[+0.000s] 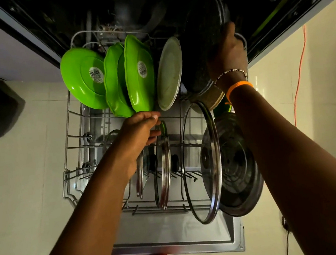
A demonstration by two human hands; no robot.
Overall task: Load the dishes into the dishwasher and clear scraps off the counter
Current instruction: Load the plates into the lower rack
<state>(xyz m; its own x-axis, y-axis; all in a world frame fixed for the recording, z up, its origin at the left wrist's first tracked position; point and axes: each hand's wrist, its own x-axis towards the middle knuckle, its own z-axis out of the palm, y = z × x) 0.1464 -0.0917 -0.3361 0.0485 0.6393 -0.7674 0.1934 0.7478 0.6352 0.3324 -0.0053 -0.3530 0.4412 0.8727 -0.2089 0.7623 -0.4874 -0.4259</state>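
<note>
The lower rack [71, 126] stands pulled out over the open dishwasher door [176, 238], holding green plates [85, 78] upright at the back and glass lids [201, 163] in front. The right hand [227, 52] grips a dark speckled pan [199, 60] at the rack's rear right; the left hand [139, 128] pinches a smaller lid [164, 166]

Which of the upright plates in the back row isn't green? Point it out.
The pale grey plate, rightmost of the row, standing between the three green plates and the dark speckled pan the right hand grips.

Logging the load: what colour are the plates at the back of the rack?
Bright green plates, clearest in the head view.
</note>
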